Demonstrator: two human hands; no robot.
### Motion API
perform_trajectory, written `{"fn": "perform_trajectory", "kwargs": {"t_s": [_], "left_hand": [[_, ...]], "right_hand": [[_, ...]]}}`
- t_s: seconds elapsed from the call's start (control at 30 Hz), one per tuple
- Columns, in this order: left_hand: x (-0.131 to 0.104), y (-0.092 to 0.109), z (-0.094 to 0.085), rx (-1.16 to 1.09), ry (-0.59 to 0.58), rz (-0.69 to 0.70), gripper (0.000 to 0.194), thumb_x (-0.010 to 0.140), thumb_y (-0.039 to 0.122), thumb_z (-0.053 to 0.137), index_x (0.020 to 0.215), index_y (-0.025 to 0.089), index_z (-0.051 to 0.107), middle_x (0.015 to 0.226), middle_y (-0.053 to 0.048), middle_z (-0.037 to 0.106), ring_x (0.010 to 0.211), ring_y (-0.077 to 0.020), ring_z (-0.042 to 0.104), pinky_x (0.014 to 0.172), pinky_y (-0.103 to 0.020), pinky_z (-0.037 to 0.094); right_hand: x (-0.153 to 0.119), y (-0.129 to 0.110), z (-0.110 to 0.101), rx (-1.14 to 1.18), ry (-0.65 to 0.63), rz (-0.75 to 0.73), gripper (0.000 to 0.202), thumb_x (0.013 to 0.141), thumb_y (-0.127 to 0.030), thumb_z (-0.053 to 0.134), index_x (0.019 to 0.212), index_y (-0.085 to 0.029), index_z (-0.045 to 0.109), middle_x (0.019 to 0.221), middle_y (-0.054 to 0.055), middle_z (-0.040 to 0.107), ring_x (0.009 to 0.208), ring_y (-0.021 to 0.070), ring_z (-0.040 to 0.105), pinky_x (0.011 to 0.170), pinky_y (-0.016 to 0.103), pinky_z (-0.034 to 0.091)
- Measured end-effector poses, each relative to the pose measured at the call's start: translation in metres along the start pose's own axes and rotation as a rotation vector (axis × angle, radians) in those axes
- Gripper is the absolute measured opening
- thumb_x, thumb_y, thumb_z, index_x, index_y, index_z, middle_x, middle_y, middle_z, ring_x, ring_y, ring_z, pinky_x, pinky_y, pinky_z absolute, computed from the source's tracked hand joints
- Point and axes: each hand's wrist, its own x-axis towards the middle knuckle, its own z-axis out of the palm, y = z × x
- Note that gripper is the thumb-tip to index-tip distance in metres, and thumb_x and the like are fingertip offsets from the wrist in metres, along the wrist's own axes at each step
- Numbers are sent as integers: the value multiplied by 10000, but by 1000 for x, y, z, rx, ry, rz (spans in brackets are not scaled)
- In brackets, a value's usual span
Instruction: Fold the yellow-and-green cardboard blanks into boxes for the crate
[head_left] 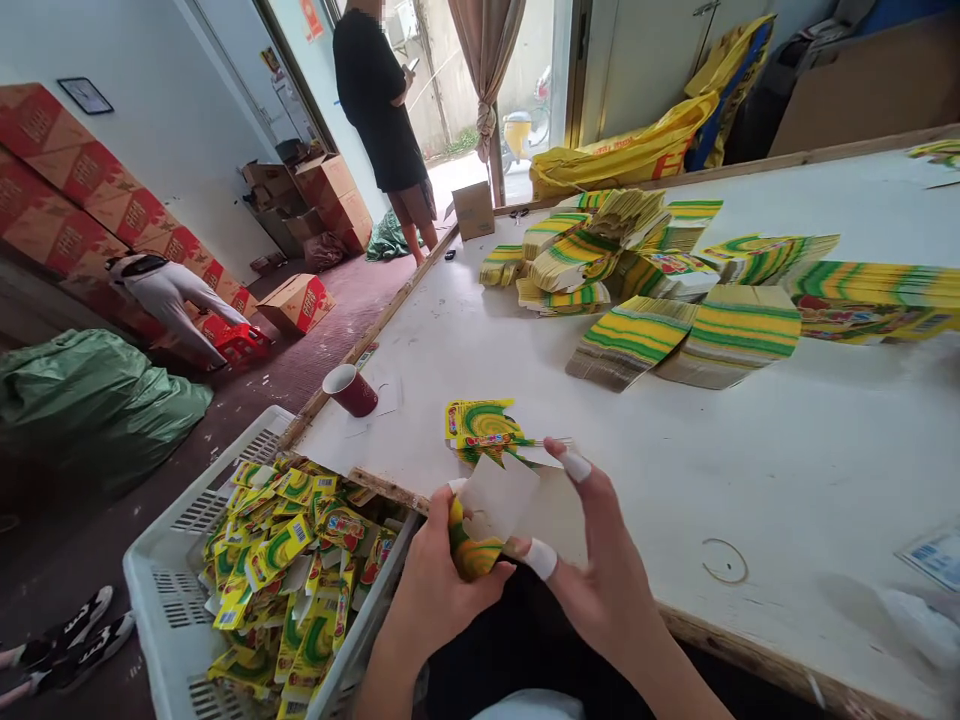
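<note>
My left hand [439, 585] is closed around a small yellow-and-green cardboard box [474, 558], partly folded, with its pale inner flap standing up. My right hand [604, 560] is beside it, with white tape on thumb and index finger. Those two fingers are spread apart; the thumb tip is close to the box's edge, and I cannot tell whether it touches. Just beyond the hands, a few flat printed box blanks [484, 425] lie on the white table [630, 460]. To the left, a white plastic crate [146, 600] holds many yellow-green boxes [285, 555].
A dark red mug [351, 390] stands by the table's left edge. Bundles of box blanks [577, 255] are heaped toward the back. A rubber band [725, 562] lies at right. Beyond the table, one person [382, 110] stands and another person [169, 290] bends near stacked cartons [75, 180].
</note>
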Motion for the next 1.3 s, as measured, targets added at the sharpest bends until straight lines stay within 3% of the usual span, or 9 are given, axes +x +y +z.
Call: {"fn": "perform_trajectory", "kwargs": {"t_s": [0.13,0.23,0.43,0.53,0.6,0.73,0.93,1.17,1.3], "left_hand": [[-4,-1,13,1,-28,167,706,702,204,725,1300,242,352,1184,-95,672,1022,-232,685,858,-356,566],[-3,-2,17,51,-43,317,591,712,183,705,1212,261,400,1228,-96,624,1059,-225,671,863,-338,557],[4,-10,9,121,-78,207,508,720,191,655,1125,259,356,861,19,635,720,-170,641,647,-287,522],[7,-13,8,63,-74,168,560,702,196,652,1149,253,320,1011,-43,644,846,-207,672,730,-347,555],[7,-15,10,19,-14,139,626,683,203,675,1176,242,293,1163,-117,612,1015,-258,667,841,-419,561],[3,-19,11,17,56,53,650,677,224,690,1204,222,308,1155,-138,619,1046,-285,663,877,-474,558],[1,-23,-2,56,38,75,635,632,137,690,1193,251,414,1132,-67,662,1043,-248,686,913,-422,549],[1,-18,-8,139,26,85,676,691,214,758,1281,251,431,1284,-97,645,1196,-270,623,1003,-449,499],[3,-17,-13,201,107,61,612,640,318,850,1166,215,554,1076,-68,684,983,-256,670,857,-398,545]], "right_hand": [[-5,11,7,547,-209,519,549,905,-480,603,1401,-257,529,1416,113,598,1291,323,572,1065,525,479],[-4,13,11,683,-279,662,564,842,-540,668,1336,-274,617,1402,97,618,1304,338,558,1079,540,463],[0,11,7,472,-397,420,626,934,-615,511,1454,-266,510,1555,119,459,1412,318,453,1152,493,391],[-4,12,6,203,-517,168,530,1021,-331,430,1544,-286,360,1645,112,294,1470,260,372,1167,442,372],[-5,13,6,55,-569,61,529,1002,-145,362,1512,-274,415,1650,122,274,1462,229,387,1137,391,416],[2,13,1,-48,-580,-13,492,915,-1,374,1300,-217,591,1566,165,417,1411,205,466,1087,344,470],[13,12,-8,-166,-737,16,485,786,95,425,1076,-233,634,1572,144,381,1357,261,529,994,382,545],[7,19,-6,-109,-514,-77,398,860,25,433,1144,-222,561,1360,171,498,1205,235,627,920,363,579],[5,28,-8,-84,-366,-115,264,956,-159,532,1206,-242,538,1335,165,508,1244,250,585,943,372,566]]}}
